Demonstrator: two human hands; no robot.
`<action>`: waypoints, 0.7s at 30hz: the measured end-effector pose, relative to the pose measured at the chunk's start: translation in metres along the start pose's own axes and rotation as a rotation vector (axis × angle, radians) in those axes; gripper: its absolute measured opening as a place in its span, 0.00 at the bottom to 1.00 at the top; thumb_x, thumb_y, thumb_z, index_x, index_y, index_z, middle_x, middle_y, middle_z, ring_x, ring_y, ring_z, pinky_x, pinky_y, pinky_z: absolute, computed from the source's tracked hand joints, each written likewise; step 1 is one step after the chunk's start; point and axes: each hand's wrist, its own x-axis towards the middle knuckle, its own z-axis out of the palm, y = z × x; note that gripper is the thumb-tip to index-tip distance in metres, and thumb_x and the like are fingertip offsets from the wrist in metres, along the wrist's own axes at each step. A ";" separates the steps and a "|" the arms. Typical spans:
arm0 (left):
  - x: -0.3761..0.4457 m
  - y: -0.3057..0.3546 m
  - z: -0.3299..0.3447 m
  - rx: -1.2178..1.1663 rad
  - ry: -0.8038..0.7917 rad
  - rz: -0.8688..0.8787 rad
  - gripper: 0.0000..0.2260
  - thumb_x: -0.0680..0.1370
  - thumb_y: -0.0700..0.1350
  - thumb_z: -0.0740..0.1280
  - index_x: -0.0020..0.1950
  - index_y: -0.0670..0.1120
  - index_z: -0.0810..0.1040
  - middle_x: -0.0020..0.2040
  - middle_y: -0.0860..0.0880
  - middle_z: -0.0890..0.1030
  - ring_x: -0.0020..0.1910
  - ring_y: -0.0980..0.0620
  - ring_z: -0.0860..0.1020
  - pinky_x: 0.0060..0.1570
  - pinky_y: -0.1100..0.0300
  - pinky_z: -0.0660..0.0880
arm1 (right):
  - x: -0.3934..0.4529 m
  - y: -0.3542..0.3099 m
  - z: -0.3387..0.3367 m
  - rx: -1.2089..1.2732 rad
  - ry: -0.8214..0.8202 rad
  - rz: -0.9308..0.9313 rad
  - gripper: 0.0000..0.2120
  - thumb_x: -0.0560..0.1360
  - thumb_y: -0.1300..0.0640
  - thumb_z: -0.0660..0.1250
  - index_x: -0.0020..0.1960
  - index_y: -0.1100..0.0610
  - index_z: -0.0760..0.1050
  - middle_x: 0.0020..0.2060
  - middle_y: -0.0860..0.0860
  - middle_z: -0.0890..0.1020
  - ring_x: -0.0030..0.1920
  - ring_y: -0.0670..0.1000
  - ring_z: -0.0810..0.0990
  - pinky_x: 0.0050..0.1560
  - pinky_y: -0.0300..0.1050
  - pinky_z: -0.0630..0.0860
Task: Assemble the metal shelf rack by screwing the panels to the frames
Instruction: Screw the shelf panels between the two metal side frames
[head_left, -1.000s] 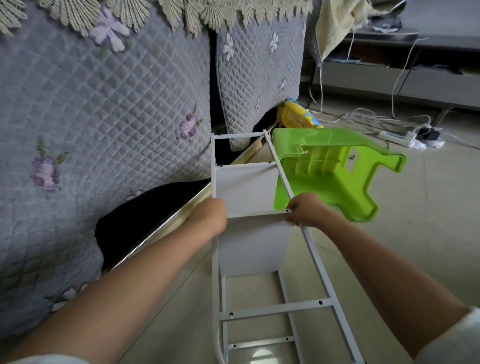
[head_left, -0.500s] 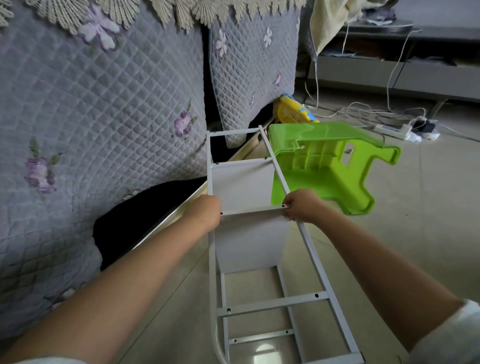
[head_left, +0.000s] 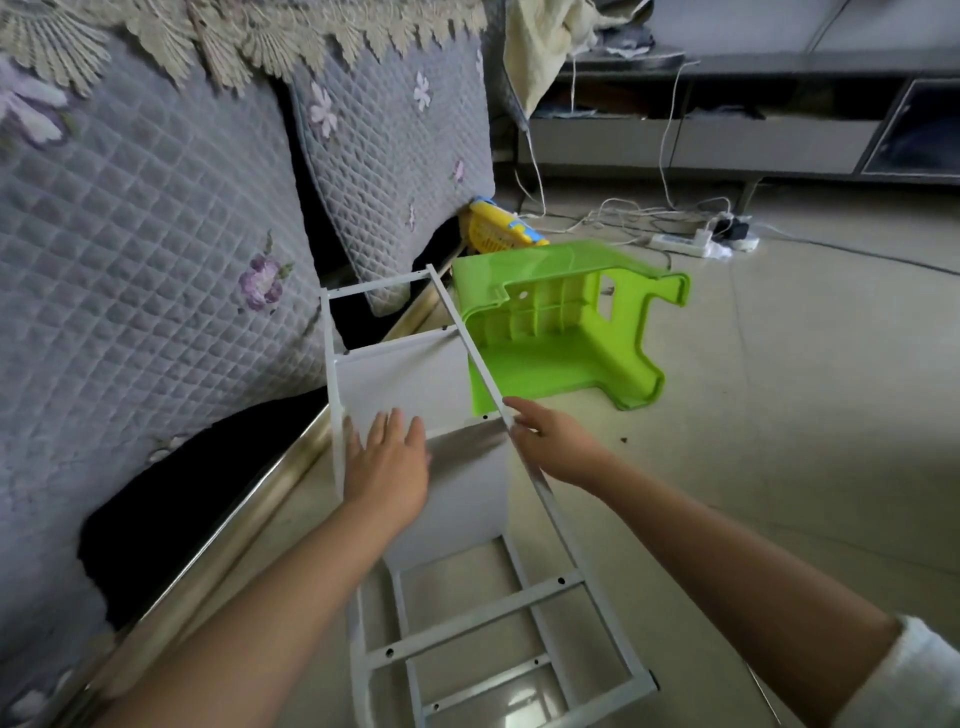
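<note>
Two hands are on the white metal rack (head_left: 467, 618), which lies on its side on the tiled floor (head_left: 779, 467) around 6 o'clock in the view, running up toward the middle. Left hand (head_left: 387, 467) is spread flat, fingers straight, over the near white panel (head_left: 462, 499), fingertips reaching onto the upper panel (head_left: 400, 384) at about 12 o'clock from the wrist. So it's released, not gripping anything. Right hand (head_left: 550, 441) sits at the right frame rail (head_left: 524, 467), fingers lightly curled around the thin bar right where the panel edge meets it, so it's grasping the rail. A bit blurry there, though.

Rack frame crossbars with screw holes show nearer the camera, at 6 o'clock from the hands. Green plastic stool (head_left: 566, 332) is tipped on its side just beside the rail, at 1 o'clock from the right hand. Quilted grey sofa cover (head_left: 156, 234) with purple flowers fills the 9 o'clock side. Yellow basket (head_left: 498, 228) peeks out behind the stool, and a power strip (head_left: 685, 243) with cables lies on the floor at 2 o'clock.
</note>
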 end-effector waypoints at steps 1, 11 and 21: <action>0.002 0.008 0.001 -0.026 -0.025 -0.009 0.22 0.83 0.49 0.49 0.75 0.45 0.52 0.77 0.44 0.50 0.76 0.45 0.49 0.73 0.46 0.48 | -0.003 0.005 -0.001 0.029 0.009 0.017 0.20 0.79 0.60 0.56 0.71 0.54 0.65 0.65 0.55 0.74 0.65 0.53 0.72 0.59 0.38 0.65; 0.006 0.066 0.008 -0.150 0.084 -0.061 0.26 0.82 0.52 0.48 0.76 0.42 0.49 0.77 0.45 0.48 0.76 0.47 0.46 0.72 0.45 0.44 | -0.051 0.107 -0.009 0.027 -0.030 0.279 0.12 0.79 0.61 0.58 0.57 0.63 0.77 0.56 0.55 0.80 0.59 0.53 0.76 0.47 0.36 0.66; 0.006 0.088 0.009 -0.237 0.171 -0.131 0.24 0.79 0.53 0.54 0.68 0.37 0.66 0.70 0.39 0.66 0.71 0.42 0.60 0.69 0.44 0.55 | -0.161 0.278 0.044 -0.436 -0.254 0.715 0.16 0.78 0.60 0.53 0.63 0.60 0.69 0.65 0.58 0.70 0.64 0.56 0.71 0.63 0.47 0.70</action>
